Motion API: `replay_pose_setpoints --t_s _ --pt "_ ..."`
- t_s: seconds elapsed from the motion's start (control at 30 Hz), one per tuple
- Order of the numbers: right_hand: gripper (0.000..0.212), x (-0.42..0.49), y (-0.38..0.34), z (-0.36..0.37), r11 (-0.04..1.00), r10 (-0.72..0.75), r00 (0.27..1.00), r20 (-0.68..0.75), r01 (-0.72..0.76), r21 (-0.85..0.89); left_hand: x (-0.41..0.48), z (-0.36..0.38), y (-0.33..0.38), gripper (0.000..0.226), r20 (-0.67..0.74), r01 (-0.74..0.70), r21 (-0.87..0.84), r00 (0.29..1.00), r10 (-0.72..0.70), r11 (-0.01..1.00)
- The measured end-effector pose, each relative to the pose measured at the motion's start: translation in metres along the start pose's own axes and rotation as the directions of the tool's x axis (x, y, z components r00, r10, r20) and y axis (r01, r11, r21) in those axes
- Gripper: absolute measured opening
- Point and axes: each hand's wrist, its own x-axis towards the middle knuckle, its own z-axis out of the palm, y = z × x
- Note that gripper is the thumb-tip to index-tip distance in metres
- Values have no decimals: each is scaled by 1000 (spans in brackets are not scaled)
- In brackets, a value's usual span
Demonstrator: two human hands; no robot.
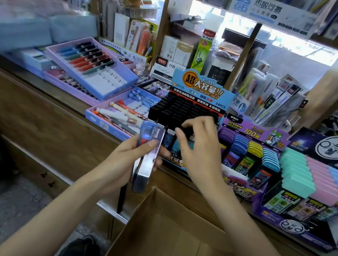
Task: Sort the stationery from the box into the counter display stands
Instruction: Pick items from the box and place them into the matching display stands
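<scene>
1. Cases (149,147), slim and translucent purple-blue, are stacked in the left hand (123,158). The thumb lies across the front of the stack and the fingers curl round behind it.
2. This stack is tilted, in front of the counter (53,112) edge and above the near-left corner of the box (168,229).
3. The right hand (200,147) is over the front rows of the black stand (180,107), with fingers curved and thumb and forefinger close together at the black caps. I cannot tell whether it pinches anything.
4. The black stand sits on the counter under a blue header card and is filled with rows of black-capped cases.
5. The box is open brown cardboard, below both forearms and against the counter front.
6. A blue tray (97,120) with pens lies just left of the black stand.
7. A purple stand (253,133) just to the right holds purple, blue and yellow cases, and beyond it a dark stand (303,232) holds teal, pink and blue ones.
</scene>
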Motion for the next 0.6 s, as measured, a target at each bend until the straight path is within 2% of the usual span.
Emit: replay_pose_setpoints --t_s 0.07,0.1,0.17,0.27,0.33,0.4,0.47,0.6 --pt "10 -8 -5 -6 938 132 978 160 -175 298 2 8 -2 28 20 -4 48 1000 3 999" --pt "9 -12 -7 -8 880 190 952 241 -274 388 3 12 -3 28 21 -7 47 1000 6 999" --pt "18 -21 -8 -10 745 294 893 341 -437 503 5 19 -7 31 -26 -24 22 999 24 999" --pt "42 -43 -7 -10 581 390 800 456 -598 552 11 28 -14 37 -75 -65 -15 995 64 998" --pt "48 -57 -5 -9 535 363 757 543 -646 545 14 34 -18 37 -79 -84 -50 994 80 995" --pt "35 -68 -2 -9 499 302 738 604 -662 559 16 39 -20 35 -80 -91 -68 993 86 994" --pt "18 -75 2 -10 468 280 746 605 -656 592 18 41 -21 37 -64 -83 -57 995 80 995" --pt "9 -82 8 -15 419 294 764 575 -643 641 19 45 -25 44 -33 -51 -43 998 50 998"
